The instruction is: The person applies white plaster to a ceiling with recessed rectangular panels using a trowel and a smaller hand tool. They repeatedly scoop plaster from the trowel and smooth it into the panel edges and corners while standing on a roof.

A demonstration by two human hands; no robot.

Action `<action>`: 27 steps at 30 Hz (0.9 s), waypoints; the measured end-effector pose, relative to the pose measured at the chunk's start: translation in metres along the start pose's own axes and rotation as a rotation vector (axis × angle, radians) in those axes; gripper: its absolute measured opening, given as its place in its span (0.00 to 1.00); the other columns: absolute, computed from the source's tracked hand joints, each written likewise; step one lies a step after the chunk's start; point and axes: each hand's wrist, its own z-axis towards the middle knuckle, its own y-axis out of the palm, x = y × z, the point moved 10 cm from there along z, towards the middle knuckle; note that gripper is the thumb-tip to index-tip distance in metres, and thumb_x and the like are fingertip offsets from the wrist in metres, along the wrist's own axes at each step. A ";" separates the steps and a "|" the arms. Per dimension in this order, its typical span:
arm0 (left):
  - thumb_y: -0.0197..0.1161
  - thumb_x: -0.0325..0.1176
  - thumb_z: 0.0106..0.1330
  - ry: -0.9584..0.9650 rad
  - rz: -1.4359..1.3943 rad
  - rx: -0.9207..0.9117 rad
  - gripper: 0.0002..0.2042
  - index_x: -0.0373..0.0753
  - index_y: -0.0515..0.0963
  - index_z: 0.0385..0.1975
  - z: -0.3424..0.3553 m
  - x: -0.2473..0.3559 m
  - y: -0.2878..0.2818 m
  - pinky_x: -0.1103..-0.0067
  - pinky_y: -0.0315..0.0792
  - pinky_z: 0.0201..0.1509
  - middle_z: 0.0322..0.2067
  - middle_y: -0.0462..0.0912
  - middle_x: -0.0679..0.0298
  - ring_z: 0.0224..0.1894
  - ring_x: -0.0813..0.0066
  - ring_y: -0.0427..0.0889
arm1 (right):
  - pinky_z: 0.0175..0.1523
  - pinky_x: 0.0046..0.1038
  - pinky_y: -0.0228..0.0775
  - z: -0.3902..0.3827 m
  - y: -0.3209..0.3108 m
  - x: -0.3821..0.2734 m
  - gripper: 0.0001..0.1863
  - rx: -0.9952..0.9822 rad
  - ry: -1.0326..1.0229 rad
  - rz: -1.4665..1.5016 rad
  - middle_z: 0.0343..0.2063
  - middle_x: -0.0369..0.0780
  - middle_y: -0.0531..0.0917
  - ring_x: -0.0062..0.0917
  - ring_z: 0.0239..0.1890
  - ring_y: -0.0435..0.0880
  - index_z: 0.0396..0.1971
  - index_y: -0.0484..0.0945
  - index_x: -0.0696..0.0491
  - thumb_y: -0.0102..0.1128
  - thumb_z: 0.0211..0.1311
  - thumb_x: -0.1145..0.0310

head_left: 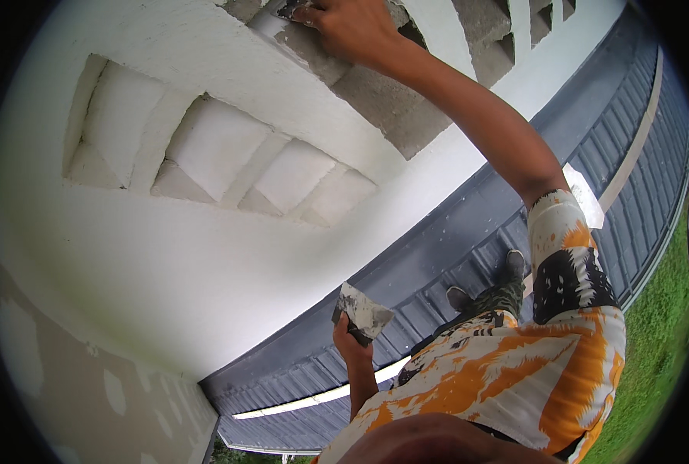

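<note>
Low in the middle, my left hand [350,340] is closed around a flat, square-edged plate [369,311] smeared with white and grey plaster. Whether this plate has a handle is hidden by my fingers. My right arm reaches up to the top edge, where my right hand [352,29] grips a dark-handled putty knife [290,9] against the wall. Its blade is only partly in view, beside a grey, rough recess [394,116] in the white wall [282,263].
More recesses [213,143], coated white, lie to the left. My shoes [514,265] stand on a dark ribbed metal roof [468,274] that slopes along the wall. A white sheet-like object [582,197] is behind my right arm. Grass [653,332] shows beyond the roof's edge.
</note>
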 end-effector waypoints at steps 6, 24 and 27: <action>0.48 0.34 0.71 -0.029 -0.028 -0.033 0.19 0.33 0.69 0.58 -0.001 -0.001 0.006 0.60 0.71 0.61 0.54 0.77 0.54 0.56 0.55 0.78 | 0.32 0.37 0.75 0.010 -0.020 -0.004 0.11 0.013 0.103 0.085 0.33 0.44 0.81 0.37 0.32 0.84 0.38 0.84 0.50 0.59 0.56 0.67; 0.53 0.32 0.70 0.155 -0.283 -0.343 0.18 0.33 0.70 0.58 0.001 0.104 0.158 0.66 0.75 0.56 0.52 0.79 0.57 0.52 0.64 0.80 | 0.35 0.28 0.74 -0.095 -0.095 -0.035 0.18 -0.375 0.395 0.771 0.30 0.39 0.81 0.32 0.29 0.82 0.45 0.85 0.49 0.61 0.55 0.81; 0.56 0.29 0.69 0.315 -0.174 -0.358 0.15 0.30 0.73 0.52 -0.009 0.145 0.214 0.72 0.80 0.48 0.44 0.82 0.58 0.44 0.67 0.84 | 0.34 0.26 0.75 -0.119 -0.118 -0.057 0.22 -0.539 0.281 0.863 0.29 0.38 0.80 0.30 0.27 0.81 0.46 0.84 0.50 0.60 0.51 0.86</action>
